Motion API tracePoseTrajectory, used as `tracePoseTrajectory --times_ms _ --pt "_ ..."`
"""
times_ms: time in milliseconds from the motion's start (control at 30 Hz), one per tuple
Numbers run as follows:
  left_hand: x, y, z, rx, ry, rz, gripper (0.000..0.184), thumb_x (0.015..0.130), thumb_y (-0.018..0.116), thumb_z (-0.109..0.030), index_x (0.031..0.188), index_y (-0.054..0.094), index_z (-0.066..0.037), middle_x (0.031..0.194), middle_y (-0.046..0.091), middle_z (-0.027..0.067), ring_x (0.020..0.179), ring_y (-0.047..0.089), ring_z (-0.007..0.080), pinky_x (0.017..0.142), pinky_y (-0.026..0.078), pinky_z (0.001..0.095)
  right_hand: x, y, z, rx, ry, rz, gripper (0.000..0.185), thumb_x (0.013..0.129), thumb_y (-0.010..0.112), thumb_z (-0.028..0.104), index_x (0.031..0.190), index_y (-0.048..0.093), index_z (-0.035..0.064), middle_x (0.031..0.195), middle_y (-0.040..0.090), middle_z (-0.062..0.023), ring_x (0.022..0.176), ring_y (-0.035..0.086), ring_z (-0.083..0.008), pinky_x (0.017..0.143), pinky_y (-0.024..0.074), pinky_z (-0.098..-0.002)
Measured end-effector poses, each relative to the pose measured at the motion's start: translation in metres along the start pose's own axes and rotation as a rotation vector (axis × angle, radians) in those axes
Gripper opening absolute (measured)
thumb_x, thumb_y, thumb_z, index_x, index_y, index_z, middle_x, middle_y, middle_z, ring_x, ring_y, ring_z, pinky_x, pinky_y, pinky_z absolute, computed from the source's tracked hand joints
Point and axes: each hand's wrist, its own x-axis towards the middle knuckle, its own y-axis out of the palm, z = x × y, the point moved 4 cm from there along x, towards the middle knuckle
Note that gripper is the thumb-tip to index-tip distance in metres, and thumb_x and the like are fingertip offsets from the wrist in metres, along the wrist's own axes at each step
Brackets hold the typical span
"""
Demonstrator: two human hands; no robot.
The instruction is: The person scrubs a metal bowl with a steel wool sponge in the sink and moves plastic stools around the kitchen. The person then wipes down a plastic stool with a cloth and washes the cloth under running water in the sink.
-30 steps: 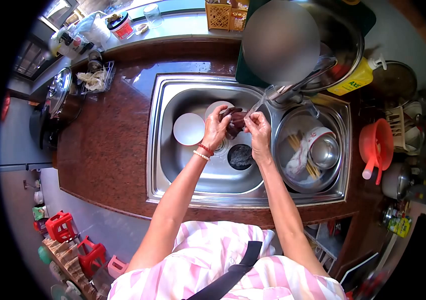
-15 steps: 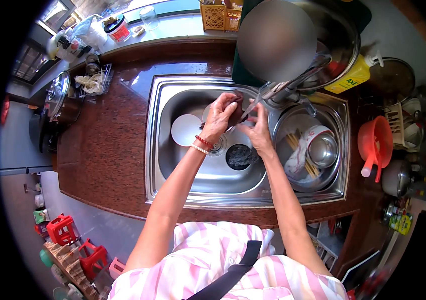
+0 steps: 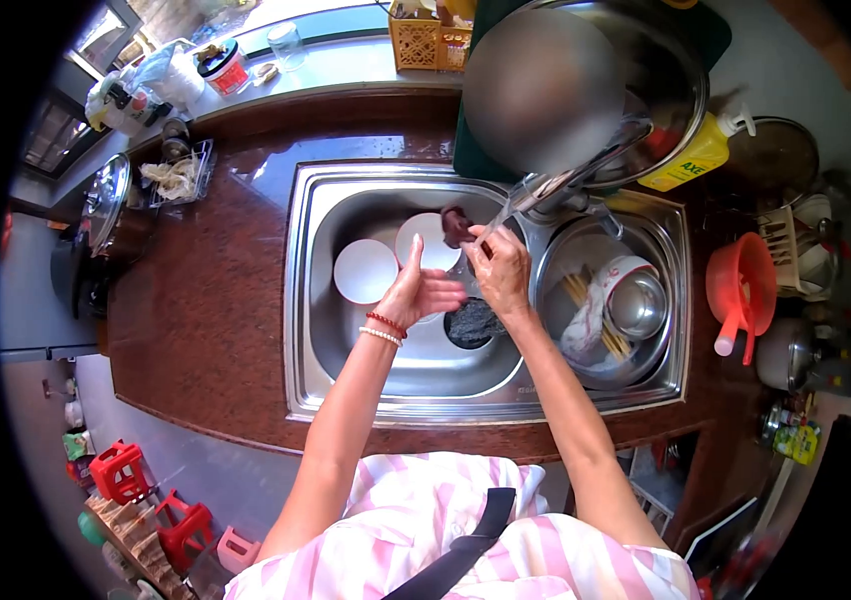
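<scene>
Over the left sink basin (image 3: 331, 370), my right hand (image 3: 502, 268) is closed on a dark brown, soft-looking item (image 3: 458, 227) beside the faucet (image 3: 546, 190). My left hand (image 3: 424, 292) is open with its fingers spread, holding nothing, just left of my right hand. Two pale bowls sit in the basin: one bowl (image 3: 365, 271) at the left, another bowl (image 3: 430, 241) behind my left hand. Below my hands lies a dark mesh-like scrubber (image 3: 476, 322), partly hidden by my right hand.
In the right basin, a large metal bowl (image 3: 576, 372) holds chopsticks, a cloth and a small metal bowl (image 3: 638, 306). A yellow AXE bottle (image 3: 691, 155) stands behind it. At the right is a red dipper (image 3: 741, 285); pots (image 3: 126, 215) stand at the left.
My left hand has let go of the brown item and moved down and left, its fingers now spread. My right hand has closed on the item. The whole view has shifted slightly.
</scene>
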Motion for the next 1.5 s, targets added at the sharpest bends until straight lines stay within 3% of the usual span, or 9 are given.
tracePoseTrajectory --times_ms 133,333,567,667,833,1067,1133,1300,1500 --pt "0.038 0.019 0.013 -0.564 -0.071 0.457 0.104 0.07 0.044 -0.08 0.132 0.032 0.003 0.133 0.037 0.0281 0.122 0.041 0.0404 0.096 0.04 0.0528 -0.016 -0.013 0.017 0.024 -0.059 0.068 0.018 0.073 0.066 0.005 0.09 0.061 0.0024 0.082 0.058 -0.0113 0.079 0.054 -0.0315 0.069 0.0442 -0.0408" --pt "0.048 0.002 0.015 -0.613 -0.017 0.141 0.042 0.075 0.076 -0.025 0.102 0.053 -0.002 0.097 0.06 0.0184 0.086 0.062 0.032 0.077 0.052 0.0459 -0.046 -0.015 0.019 0.187 -0.017 0.294 0.019 0.074 0.067 0.01 0.09 0.062 0.0019 0.082 0.058 -0.0092 0.078 0.052 -0.0267 0.074 0.0422 -0.037" --pt "0.015 0.018 0.032 -0.187 -0.014 0.312 0.1 0.055 0.049 -0.085 0.131 0.044 -0.02 0.13 0.049 0.0091 0.116 0.049 0.0272 0.084 0.044 0.0561 -0.016 -0.001 -0.027 0.149 0.2 0.335 0.021 0.08 0.064 0.022 0.087 0.064 0.0021 0.081 0.061 -0.0142 0.078 0.057 -0.0286 0.075 0.0437 -0.0382" --pt "0.01 0.016 0.04 -0.19 0.021 0.303 0.08 0.07 0.07 -0.057 0.132 0.041 -0.015 0.13 0.049 0.01 0.116 0.05 0.0304 0.081 0.049 0.0538 -0.009 -0.006 -0.03 0.053 0.184 0.242 0.015 0.082 0.06 0.02 0.086 0.063 0.0056 0.083 0.057 -0.0142 0.087 0.054 -0.0337 0.078 0.0419 -0.0429" --pt "0.006 0.023 0.032 -0.408 -0.078 0.556 0.062 0.078 0.069 -0.017 0.131 0.038 -0.006 0.131 0.045 0.0212 0.116 0.049 0.0347 0.092 0.044 0.055 -0.021 -0.09 -0.074 0.122 0.349 -0.689 0.047 0.081 0.062 0.011 0.124 0.044 0.0035 0.114 0.041 -0.0136 0.101 0.044 -0.0236 0.09 0.0384 -0.0359" --pt "-0.004 0.008 0.055 -0.582 -0.209 0.535 0.053 0.078 0.065 -0.003 0.125 0.039 0.0 0.124 0.047 0.0255 0.121 0.042 0.0426 0.105 0.026 0.061 -0.012 -0.098 -0.105 0.801 0.716 -0.458 0.051 0.083 0.058 0.003 0.13 0.038 0.0031 0.112 0.049 -0.0045 0.101 0.048 -0.0148 0.095 0.0352 -0.0326" --pt "-0.004 -0.003 0.063 -0.621 -0.228 0.51 0.053 0.075 0.065 0.004 0.122 0.042 0.002 0.115 0.052 0.0219 0.115 0.046 0.0433 0.105 0.027 0.0615 -0.019 -0.091 -0.075 0.571 0.605 -0.366 0.066 0.081 0.06 0.004 0.137 0.025 0.0004 0.13 0.036 -0.0194 0.12 0.039 -0.0292 0.101 0.0325 -0.0362" --pt "-0.024 -0.027 0.064 -0.377 -0.195 0.499 0.047 0.075 0.066 0.005 0.118 0.046 0.003 0.11 0.054 0.0161 0.101 0.057 0.0325 0.098 0.039 0.0579 -0.047 -0.073 0.018 -0.236 0.062 -0.08 0.07 0.063 0.061 -0.008 0.128 0.038 0.0021 0.128 0.035 -0.0164 0.122 0.035 -0.0355 0.106 0.0252 -0.0439" --pt "-0.051 -0.031 0.059 0.218 -0.253 0.619 0.018 0.079 0.067 -0.002 0.094 0.058 -0.006 0.082 0.057 0.0037 0.075 0.059 0.0152 0.074 0.053 0.0348 -0.098 0.021 0.053 -0.224 -0.659 0.638 0.069 0.074 0.061 0.005 0.137 0.037 0.0223 0.141 0.028 -0.0103 0.124 0.035 -0.038 0.095 0.0403 -0.0468"
